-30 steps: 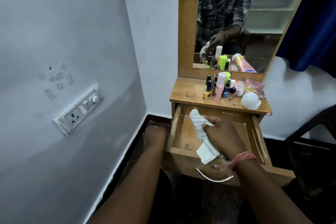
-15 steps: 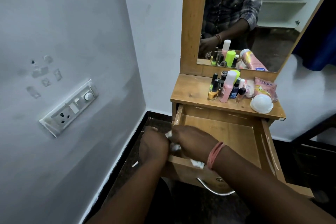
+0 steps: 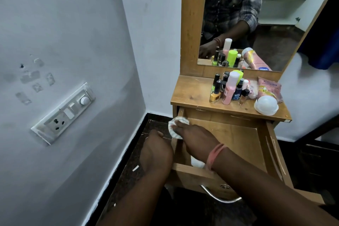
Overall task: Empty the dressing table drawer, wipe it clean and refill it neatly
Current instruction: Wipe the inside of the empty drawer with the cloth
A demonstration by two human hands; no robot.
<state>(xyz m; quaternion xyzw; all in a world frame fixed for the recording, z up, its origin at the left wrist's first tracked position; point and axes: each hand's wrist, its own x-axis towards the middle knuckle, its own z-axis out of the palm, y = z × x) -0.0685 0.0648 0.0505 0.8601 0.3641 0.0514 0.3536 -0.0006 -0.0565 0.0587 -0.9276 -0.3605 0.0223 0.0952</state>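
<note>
Drawer (image 3: 229,139) pulled out toward 6 o'clock, holding only cloth (image 3: 177,127) clamped in right hand (image 3: 198,138) fingers; left hand (image 3: 156,154) fingers curled, grip unclear.

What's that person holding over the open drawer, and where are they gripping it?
The right hand holds a white cloth, bunched at its upper end against the drawer's left wall; the rest trails under the wrist. The left hand seems to hold nothing.

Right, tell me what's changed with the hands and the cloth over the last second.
The right hand lowered the cloth from above the drawer, then slid it along the left wall from the front corner towards the back, still gripping it. The left hand shifted a little, staying outside that wall. The drawer stayed open and empty; the bottles on top did not move.
</note>
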